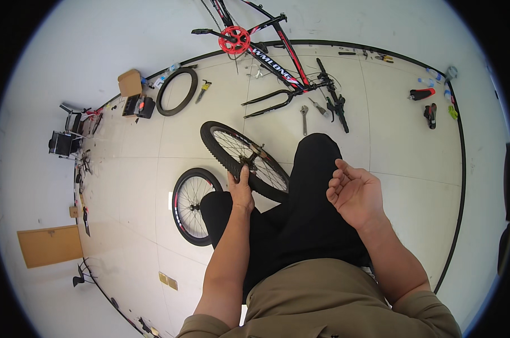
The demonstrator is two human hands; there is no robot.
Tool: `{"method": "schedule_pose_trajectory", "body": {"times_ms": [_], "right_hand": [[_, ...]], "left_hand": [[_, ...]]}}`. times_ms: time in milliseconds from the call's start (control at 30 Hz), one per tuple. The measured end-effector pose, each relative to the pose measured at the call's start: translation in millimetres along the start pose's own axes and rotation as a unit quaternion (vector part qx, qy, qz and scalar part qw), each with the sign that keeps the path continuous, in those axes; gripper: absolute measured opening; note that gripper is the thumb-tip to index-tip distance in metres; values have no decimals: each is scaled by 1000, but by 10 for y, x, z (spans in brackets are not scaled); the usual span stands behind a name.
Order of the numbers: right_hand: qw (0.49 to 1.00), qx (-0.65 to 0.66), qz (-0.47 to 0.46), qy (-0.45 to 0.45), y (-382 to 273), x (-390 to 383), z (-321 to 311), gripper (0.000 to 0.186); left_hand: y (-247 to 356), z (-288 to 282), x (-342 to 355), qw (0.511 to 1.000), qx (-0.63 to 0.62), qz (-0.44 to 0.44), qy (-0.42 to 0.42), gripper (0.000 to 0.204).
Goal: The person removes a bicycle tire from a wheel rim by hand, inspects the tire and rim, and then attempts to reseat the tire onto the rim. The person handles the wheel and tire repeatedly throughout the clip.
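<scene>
Your left hand (241, 190) pinches the tyre of the tilted wheel (248, 159) between thumb and fingers, well in from the far edge of the floor (412, 149). Your right hand (356, 194) is loosely half-curled, palm up, beside your right knee (318, 149). A second wheel (194, 207) lies beyond your left knee (216, 205).

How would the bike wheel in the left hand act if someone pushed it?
The bike wheel would probably roll or tip, since it is round and held tilted by the left hand. Its knobbly tire should probably grip rather than slip. The open, spoked middle suggests fairly low weight.
</scene>
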State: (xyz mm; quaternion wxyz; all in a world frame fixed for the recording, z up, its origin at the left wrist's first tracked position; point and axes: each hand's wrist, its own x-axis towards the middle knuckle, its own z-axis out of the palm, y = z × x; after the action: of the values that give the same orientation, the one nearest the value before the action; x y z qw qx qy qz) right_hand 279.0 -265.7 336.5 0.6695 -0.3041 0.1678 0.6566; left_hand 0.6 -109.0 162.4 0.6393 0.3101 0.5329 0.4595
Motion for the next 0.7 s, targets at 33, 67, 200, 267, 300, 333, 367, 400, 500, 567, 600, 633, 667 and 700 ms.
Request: {"method": "schedule_pose_trajectory", "body": {"times_ms": [33,67,200,267,300,333,367,400,500,567,600,633,667,700], "right_hand": [[1000,-4,-1,-1,-4,1,-1,22],[1000,-5,-2,3,-5,7,13,22],[1000,-17,-3,7,14,31,11,23],[1000,-22,-2,9,20,27,-3,23],[1000,-24,2,13,39,22,-4,23],[1000,-25,6,18,67,25,0,23],[999,-26,5,21,59,17,-25,22],[999,-28,4,15,64,21,-34,22],[999,-36,-1,8,64,45,-41,22],[999,-44,-10,9,41,55,-7,22],[999,-47,-9,6,41,52,-14,22],[999,-49,-8,3,56,61,-29,22],[999,-51,-11,-3,48,78,-38,22],[999,-47,-10,-6,48,95,-65,22]], "left_hand": [[-16,-3,-8,1000,-4,-2,2,37],[-8,1,6,1000,-9,-2,2,37],[57,-18,-9,1000,-15,-7,8,40],[47,60,-51,999,-38,-9,37,41],[5,-41,-10,1000,-7,-7,17,48],[-40,-139,35,1000,4,-3,19,52],[-72,-102,13,1000,-4,-1,16,54],[-64,-76,-6,1000,-12,1,13,56],[-115,-105,46,1000,-19,9,9,58],[-126,-95,95,1000,-8,12,10,56],[-137,-107,101,1000,-21,-6,15,51],[-136,-146,86,999,-30,3,12,49],[-144,-160,104,999,-41,14,4,46],[-133,-151,100,999,-45,26,8,41]]}}
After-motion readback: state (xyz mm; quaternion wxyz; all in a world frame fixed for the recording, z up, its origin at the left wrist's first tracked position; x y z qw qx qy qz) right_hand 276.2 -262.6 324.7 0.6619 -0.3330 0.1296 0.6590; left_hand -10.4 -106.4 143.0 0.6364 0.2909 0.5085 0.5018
